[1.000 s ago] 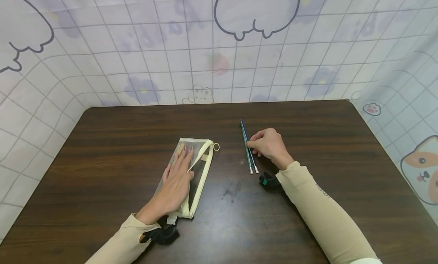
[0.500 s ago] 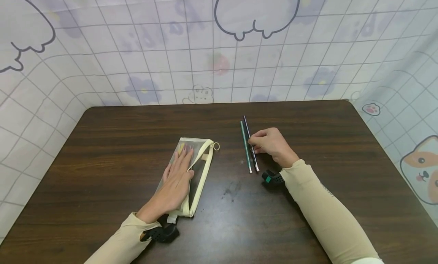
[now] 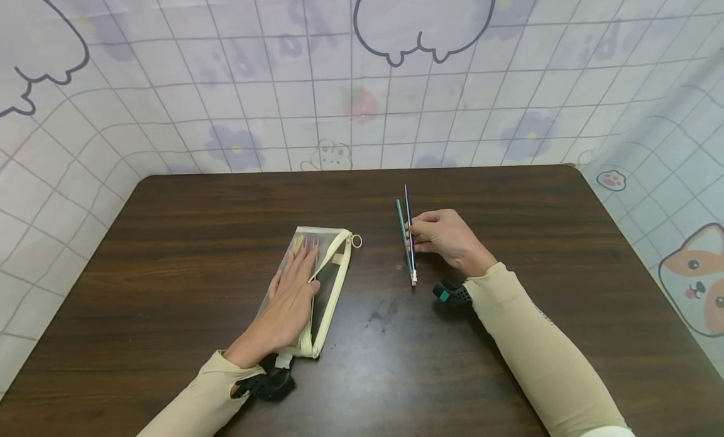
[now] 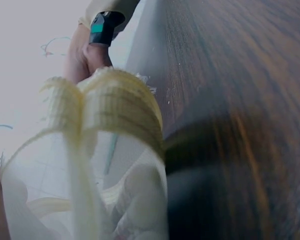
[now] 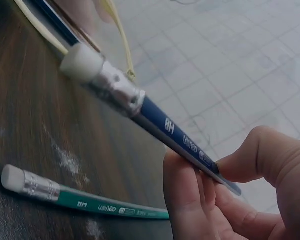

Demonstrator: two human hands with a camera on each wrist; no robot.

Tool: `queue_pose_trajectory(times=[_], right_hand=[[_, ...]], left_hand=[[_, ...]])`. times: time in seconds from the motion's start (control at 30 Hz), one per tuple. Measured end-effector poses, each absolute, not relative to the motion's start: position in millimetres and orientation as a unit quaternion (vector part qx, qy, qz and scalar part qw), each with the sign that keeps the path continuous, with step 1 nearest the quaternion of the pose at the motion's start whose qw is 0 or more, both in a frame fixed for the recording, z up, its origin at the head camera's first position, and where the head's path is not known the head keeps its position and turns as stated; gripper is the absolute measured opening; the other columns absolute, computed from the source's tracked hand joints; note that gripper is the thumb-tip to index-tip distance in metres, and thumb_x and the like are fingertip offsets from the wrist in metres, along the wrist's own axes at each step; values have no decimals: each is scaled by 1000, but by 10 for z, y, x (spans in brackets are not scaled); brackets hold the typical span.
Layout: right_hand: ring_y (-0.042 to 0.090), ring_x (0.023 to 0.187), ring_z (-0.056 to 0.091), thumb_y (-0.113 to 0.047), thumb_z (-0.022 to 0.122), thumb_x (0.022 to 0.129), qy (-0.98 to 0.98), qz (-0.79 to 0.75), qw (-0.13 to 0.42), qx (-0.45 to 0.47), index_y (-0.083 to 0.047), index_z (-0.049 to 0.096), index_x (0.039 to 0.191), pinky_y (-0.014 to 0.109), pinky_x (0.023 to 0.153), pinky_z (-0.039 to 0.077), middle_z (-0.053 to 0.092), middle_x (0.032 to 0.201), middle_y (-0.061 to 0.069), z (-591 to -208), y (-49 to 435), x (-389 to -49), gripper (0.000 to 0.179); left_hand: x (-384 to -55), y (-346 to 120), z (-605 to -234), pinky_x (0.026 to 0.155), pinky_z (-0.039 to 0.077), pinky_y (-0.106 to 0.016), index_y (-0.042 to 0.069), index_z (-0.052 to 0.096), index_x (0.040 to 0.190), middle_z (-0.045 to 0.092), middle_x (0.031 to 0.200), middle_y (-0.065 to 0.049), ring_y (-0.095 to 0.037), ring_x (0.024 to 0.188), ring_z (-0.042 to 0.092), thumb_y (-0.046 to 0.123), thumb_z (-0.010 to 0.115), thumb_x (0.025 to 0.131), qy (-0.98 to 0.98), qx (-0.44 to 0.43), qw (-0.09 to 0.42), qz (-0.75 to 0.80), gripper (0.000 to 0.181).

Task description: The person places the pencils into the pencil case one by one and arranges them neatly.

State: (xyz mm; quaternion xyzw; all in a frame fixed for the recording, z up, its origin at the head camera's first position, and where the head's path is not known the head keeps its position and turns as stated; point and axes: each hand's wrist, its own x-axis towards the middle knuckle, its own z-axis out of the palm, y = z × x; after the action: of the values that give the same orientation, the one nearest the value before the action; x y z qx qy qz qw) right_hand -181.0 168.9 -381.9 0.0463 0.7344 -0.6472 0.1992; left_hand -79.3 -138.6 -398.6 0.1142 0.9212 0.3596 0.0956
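Note:
My left hand (image 3: 291, 298) lies with straight fingers on a clear zip pencil case (image 3: 334, 298) with pale yellow trim. A yellow item (image 3: 298, 244) and thin sticks show through it near the fingertips. My right hand (image 3: 447, 239) pinches a dark blue HB pencil (image 5: 165, 125) between thumb and fingers, its white eraser end towards me. In the right wrist view the pencil is raised over the table. A green HB pencil (image 5: 110, 206) lies on the wood just beside and below it. The left wrist view shows the case's gaping mouth (image 4: 120, 105) close up.
The dark wooden table (image 3: 509, 361) reaches back to a grid-patterned cloth wall (image 3: 317, 104). A ring pull (image 3: 356, 241) sits at the case's far corner. Black wrist cameras (image 3: 452, 292) are strapped below both hands. Pale smudges (image 5: 65, 155) mark the wood.
The right hand has separated the blue pencil from the green one and raised it, tipping it more upright across the green one in view. The left hand and case stay put.

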Motion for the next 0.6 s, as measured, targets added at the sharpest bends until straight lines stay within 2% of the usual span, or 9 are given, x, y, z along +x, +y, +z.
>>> queue_pose_trajectory(times=[0.1,0.3,0.6], right_hand=[[15,81,73,-10,58,104,719,-664,204,39,14,61,126,28,78,63,68,102,11,-3805,1661,-1785,33],[17,84,75,-7,55,102,697,-684,211,22,18,56,129,30,81,64,64,116,22,-3776,1629,-1757,36],[16,83,76,-5,55,100,691,-688,222,12,17,59,127,30,78,64,66,115,20,-3787,1559,-1711,35]], left_hand=[[-784,-1395,-3994,124,-2,-67,18,11,168,-1,178,-7,-36,164,-9,21,28,110,921,112,97,360,61],[-797,-1395,-3990,124,-2,-67,17,11,168,1,177,-11,-36,164,-8,22,27,110,921,116,97,360,61],[-794,-1407,-3996,124,-1,-67,17,10,168,-1,178,-6,-36,164,-9,22,26,110,920,120,99,361,60]])
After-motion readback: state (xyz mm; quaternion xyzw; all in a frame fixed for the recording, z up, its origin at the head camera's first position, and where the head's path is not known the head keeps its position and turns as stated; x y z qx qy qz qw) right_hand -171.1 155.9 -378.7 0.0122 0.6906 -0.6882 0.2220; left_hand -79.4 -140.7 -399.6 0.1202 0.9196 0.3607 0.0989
